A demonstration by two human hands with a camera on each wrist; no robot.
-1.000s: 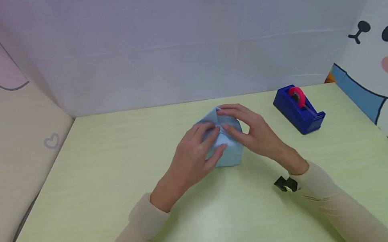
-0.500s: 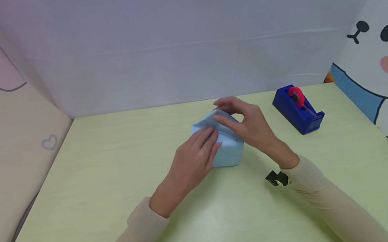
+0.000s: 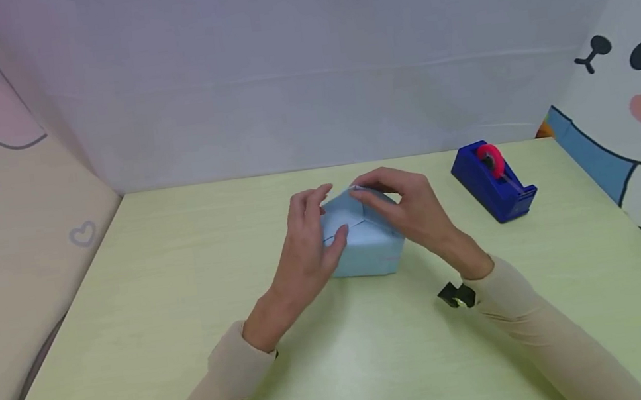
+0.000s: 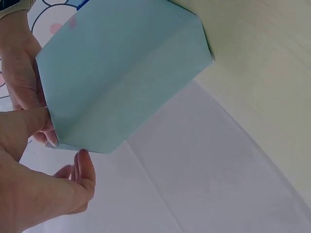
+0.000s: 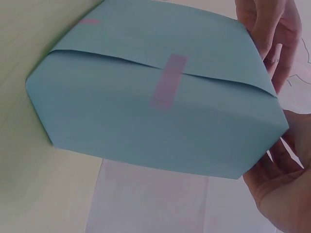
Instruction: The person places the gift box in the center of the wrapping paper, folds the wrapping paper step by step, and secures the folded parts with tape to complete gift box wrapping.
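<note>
A light blue paper package (image 3: 366,258) stands on the table, its folded end facing up between both hands. My right hand (image 3: 407,202) pinches the peak of a paper flap at the back of that end, thumb in front. My left hand (image 3: 300,249) is at the package's left side, thumb by the front top edge and fingers loosely spread. In the left wrist view, a left fingertip (image 4: 83,158) is right at the paper's edge. Pink tape (image 5: 170,80) crosses the seam on one face in the right wrist view.
A blue tape dispenser (image 3: 493,185) with a red core stands at the back right of the pale table (image 3: 186,276). A small black device (image 3: 457,295) sits at the right cuff. Behind rises a white backdrop (image 3: 309,108); printed panels flank both sides.
My left hand has moved off the folded end to the package's left side, uncovering the creases. My right hand has shifted from lying over the end to pinching the flap's peak.
</note>
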